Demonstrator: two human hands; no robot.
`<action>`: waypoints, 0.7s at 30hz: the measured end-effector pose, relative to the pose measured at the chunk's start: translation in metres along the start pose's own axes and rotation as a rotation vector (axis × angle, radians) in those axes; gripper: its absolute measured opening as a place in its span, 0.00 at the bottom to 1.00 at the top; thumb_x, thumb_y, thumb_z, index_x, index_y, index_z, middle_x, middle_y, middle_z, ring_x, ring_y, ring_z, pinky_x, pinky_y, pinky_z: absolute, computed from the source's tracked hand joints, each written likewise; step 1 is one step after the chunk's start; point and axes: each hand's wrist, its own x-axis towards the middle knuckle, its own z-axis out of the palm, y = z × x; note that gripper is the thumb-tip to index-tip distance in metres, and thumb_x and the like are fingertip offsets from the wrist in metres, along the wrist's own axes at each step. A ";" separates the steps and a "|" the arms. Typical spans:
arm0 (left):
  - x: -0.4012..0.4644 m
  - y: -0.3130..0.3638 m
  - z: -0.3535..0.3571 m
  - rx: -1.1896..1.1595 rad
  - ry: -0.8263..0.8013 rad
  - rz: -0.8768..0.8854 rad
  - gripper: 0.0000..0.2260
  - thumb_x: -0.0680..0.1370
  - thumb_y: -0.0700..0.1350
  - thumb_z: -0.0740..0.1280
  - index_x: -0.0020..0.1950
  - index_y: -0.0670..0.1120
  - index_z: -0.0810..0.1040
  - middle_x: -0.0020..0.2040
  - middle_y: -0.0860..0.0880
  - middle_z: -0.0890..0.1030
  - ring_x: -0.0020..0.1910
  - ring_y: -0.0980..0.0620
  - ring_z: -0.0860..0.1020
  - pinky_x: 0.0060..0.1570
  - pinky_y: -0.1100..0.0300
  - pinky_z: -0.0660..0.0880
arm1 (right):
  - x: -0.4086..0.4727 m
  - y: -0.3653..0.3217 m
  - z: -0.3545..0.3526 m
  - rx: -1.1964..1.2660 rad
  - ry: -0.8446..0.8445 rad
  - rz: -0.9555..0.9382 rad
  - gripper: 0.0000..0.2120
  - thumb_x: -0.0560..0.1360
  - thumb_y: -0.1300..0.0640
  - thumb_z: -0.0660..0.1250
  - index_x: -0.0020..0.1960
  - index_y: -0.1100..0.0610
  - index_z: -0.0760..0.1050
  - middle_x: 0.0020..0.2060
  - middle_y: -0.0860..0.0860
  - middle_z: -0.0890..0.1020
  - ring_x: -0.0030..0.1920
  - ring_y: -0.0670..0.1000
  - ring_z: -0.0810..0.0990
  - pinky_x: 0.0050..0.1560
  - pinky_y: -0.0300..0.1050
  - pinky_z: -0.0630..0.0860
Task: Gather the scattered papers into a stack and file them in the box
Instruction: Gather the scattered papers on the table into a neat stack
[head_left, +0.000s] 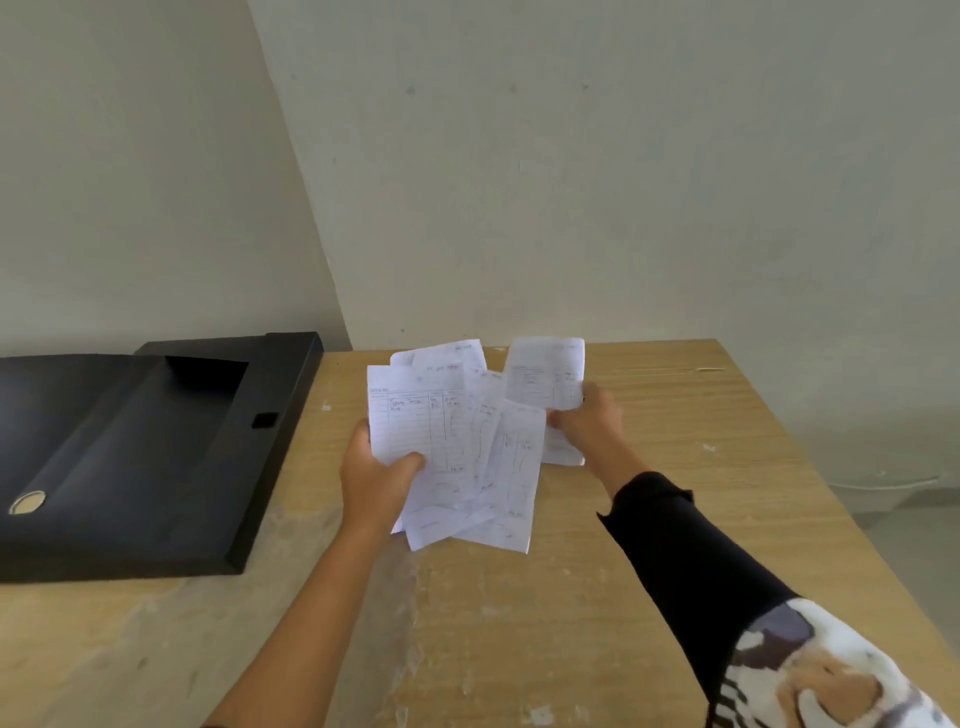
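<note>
Centre frame: left hand (376, 480) grips the fanned papers (457, 447); right hand (589, 421) pinches one sheet (545, 379). Light, limp, slippery; best squared by edges. Box (124, 457) sits mid-left.

Papers (457, 447): white ruled slips with handwriting, fanned in a loose, uneven bundle above the table, edges not aligned; one slip (545, 374) stands apart at the upper right. Box (156, 457): black, shallow, open, lying flat, well left of the papers.
</note>
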 end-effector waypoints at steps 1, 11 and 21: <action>0.003 0.000 0.003 -0.023 0.001 -0.026 0.17 0.67 0.33 0.69 0.52 0.48 0.73 0.45 0.54 0.78 0.44 0.57 0.76 0.35 0.63 0.71 | -0.004 0.000 -0.001 0.038 -0.034 -0.018 0.18 0.71 0.61 0.69 0.60 0.59 0.70 0.53 0.55 0.79 0.51 0.56 0.79 0.48 0.51 0.79; 0.015 0.002 0.033 -0.248 -0.181 -0.111 0.16 0.70 0.33 0.64 0.50 0.53 0.74 0.50 0.53 0.80 0.49 0.54 0.78 0.40 0.59 0.74 | -0.061 -0.005 0.008 0.507 -0.315 -0.136 0.16 0.76 0.60 0.52 0.62 0.62 0.66 0.58 0.61 0.76 0.57 0.61 0.77 0.57 0.63 0.76; 0.015 0.011 0.028 -0.107 -0.276 -0.016 0.22 0.69 0.35 0.69 0.59 0.50 0.67 0.54 0.51 0.77 0.54 0.51 0.76 0.50 0.53 0.77 | -0.060 0.000 0.004 0.451 -0.282 -0.245 0.15 0.72 0.53 0.58 0.58 0.55 0.66 0.57 0.56 0.77 0.54 0.53 0.79 0.49 0.50 0.80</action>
